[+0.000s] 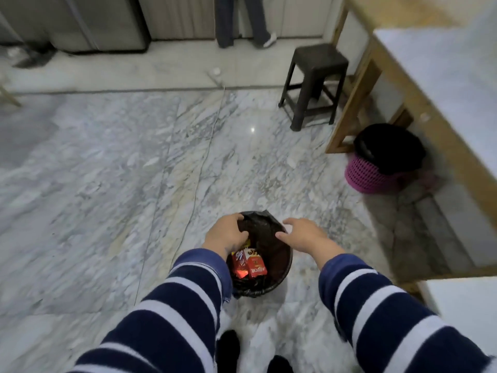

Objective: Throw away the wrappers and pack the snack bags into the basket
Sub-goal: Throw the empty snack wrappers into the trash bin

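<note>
The red wrappers [251, 263] lie inside a small round bin lined with a black bag [271, 254], which stands on the marble floor [107, 184] directly below the person. At least two red packets show, one with pale lettering, bunched together against the near-left wall of the bin. A scrap of yellow shows just above them, under the left hand.

The left hand [224, 235] hangs over the left side of the bin, its fingers [238, 219] curled downward and loosely spread; whether they pinch anything cannot be told, since the palm side is hidden. The right hand [301, 236] hovers over the right rim, palm down, fingers [282, 234] spread and holding nothing. Both forearms wear navy and white striped sleeves [185, 305].

Dark footwear [228, 345] shows at the lower edge, just near of the bin.

Farther right, well apart, a second bin of pink mesh with a black liner [376, 168] sits under a wooden-framed bench with a pale top [430, 84]. Beyond it stands a dark plastic stool [314, 82]. At the top, near the far wall, another person's trouser legs [239, 20] are visible. The far left holds grey cabinet fronts [102, 22], blurred.
</note>
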Tool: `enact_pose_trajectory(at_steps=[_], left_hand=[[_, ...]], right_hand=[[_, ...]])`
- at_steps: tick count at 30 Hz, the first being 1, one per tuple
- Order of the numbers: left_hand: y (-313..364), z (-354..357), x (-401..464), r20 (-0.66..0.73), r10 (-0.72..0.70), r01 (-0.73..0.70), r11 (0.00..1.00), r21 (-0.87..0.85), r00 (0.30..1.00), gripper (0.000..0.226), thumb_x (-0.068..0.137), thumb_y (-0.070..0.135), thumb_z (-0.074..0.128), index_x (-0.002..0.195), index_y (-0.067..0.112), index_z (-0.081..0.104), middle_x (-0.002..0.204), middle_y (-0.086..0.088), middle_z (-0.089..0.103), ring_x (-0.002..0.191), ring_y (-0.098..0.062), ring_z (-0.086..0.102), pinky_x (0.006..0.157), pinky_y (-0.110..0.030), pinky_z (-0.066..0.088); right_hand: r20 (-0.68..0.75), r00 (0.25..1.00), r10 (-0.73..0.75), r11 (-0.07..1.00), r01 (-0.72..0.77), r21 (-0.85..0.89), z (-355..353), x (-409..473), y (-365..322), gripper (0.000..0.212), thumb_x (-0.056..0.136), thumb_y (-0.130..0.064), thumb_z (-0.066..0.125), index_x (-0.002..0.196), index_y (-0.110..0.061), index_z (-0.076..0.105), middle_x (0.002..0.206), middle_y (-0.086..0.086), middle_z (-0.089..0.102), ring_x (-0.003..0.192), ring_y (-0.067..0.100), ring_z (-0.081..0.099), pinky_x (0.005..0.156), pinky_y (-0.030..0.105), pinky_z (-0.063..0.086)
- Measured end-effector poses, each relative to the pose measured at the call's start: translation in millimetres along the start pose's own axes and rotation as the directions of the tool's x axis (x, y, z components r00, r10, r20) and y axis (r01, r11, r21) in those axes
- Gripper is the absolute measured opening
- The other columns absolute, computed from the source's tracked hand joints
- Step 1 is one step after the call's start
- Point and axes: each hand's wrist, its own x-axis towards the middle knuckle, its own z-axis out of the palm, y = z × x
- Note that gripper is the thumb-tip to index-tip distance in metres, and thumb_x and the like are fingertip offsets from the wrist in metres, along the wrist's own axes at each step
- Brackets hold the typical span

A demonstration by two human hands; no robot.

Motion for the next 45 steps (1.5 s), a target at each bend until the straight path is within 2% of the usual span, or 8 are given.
enact_pose_trajectory(at_steps=[3,7,14,18,28,36,39,45], left_hand=[[48.7,-39.4,-29.7,0.091,0.072,-0.086,0.982,0.169,0.993,0.050,0.087,0.035,0.057,0.133,0.018,0.048,0.135,-0.004,0.052,0.119,-0.025,0.053,0.098,-0.039,0.045],[113.4,-65.6,-55.4,0.185,0.193,-0.235,0.940,0.247,0.964,0.055,0.086,0.038,0.059,0.135,0.017,0.046,0.138,-0.004,0.049,0.121,-0.023,0.051,0.100,-0.036,0.044],[209.3,-45.8,-93.6,0.340,0.475,-0.578,0.740,0.345,0.812,0.059,0.087,0.044,0.060,0.137,0.018,0.044,0.138,-0.003,0.049,0.123,-0.023,0.049,0.099,-0.033,0.042],[251.6,-2.1,-136.3,0.461,0.571,-0.729,0.597,0.335,0.679,0.056,0.085,0.041,0.063,0.133,0.018,0.048,0.135,-0.003,0.052,0.121,-0.022,0.051,0.098,-0.030,0.042],[341.7,147.6,-308.8,0.700,0.622,-0.936,0.270,0.228,0.350,0.052,0.083,0.042,0.063,0.129,0.023,0.050,0.131,0.001,0.053,0.117,-0.019,0.052,0.103,-0.035,0.042],[386.4,279.9,-480.4,0.795,0.602,-0.995,-0.019,0.101,0.069,0.051,0.086,0.043,0.059,0.131,0.019,0.051,0.134,-0.003,0.053,0.121,-0.023,0.050,0.102,-0.031,0.040],[398.0,327.6,-538.0,0.807,0.590,-0.996,-0.075,0.056,0.001,0.038,0.088,0.037,0.059,0.121,0.019,0.056,0.131,-0.006,0.056,0.118,-0.024,0.053,0.097,-0.028,0.040],[423.3,403.2,-637.1,0.833,0.545,-0.991,-0.132,-0.029,-0.097,0.048,0.088,0.038,0.059,0.129,0.015,0.052,0.132,-0.005,0.054,0.119,-0.022,0.052,0.097,-0.027,0.040]], right_hand=[[0.055,0.998,-0.001,0.999,0.003,-0.033,-54.1,-49.1,2.7,0.060,0.091,-0.048,0.050,0.142,-0.017,0.039,0.147,0.004,0.041,0.133,0.025,0.040,0.107,0.034,0.034],[-0.063,0.996,0.066,0.998,-0.066,0.011,-102.6,-113.3,22.7,0.061,0.090,-0.047,0.053,0.142,-0.018,0.039,0.150,0.002,0.037,0.136,0.023,0.036,0.109,0.034,0.031],[-0.242,0.939,0.243,0.964,-0.207,0.165,-119.5,-232.7,78.4,0.060,0.088,-0.042,0.059,0.140,-0.017,0.043,0.147,0.001,0.042,0.133,0.020,0.040,0.109,0.032,0.033],[-0.253,0.872,0.419,0.885,-0.328,0.331,-88.8,-310.8,117.4,0.059,0.089,-0.041,0.057,0.141,-0.020,0.040,0.147,-0.001,0.041,0.133,0.019,0.039,0.107,0.031,0.031],[-0.150,0.579,0.801,0.522,-0.553,0.649,37.7,-510.3,208.5,0.059,0.090,-0.041,0.055,0.142,-0.021,0.038,0.150,0.000,0.035,0.133,0.023,0.038,0.108,0.034,0.032],[-0.066,0.413,0.908,0.344,-0.648,0.679,126.4,-678.3,278.2,0.053,0.092,-0.040,0.052,0.139,-0.016,0.044,0.146,0.004,0.041,0.129,0.025,0.043,0.106,0.034,0.035],[-0.053,0.363,0.930,0.294,-0.652,0.699,160.3,-730.9,308.6,0.050,0.092,-0.037,0.053,0.136,-0.013,0.047,0.143,0.005,0.045,0.128,0.024,0.044,0.102,0.030,0.035],[0.001,0.253,0.967,0.165,-0.632,0.757,226.7,-824.4,362.6,0.052,0.092,-0.039,0.053,0.139,-0.019,0.043,0.148,0.003,0.036,0.132,0.023,0.039,0.106,0.032,0.031]])
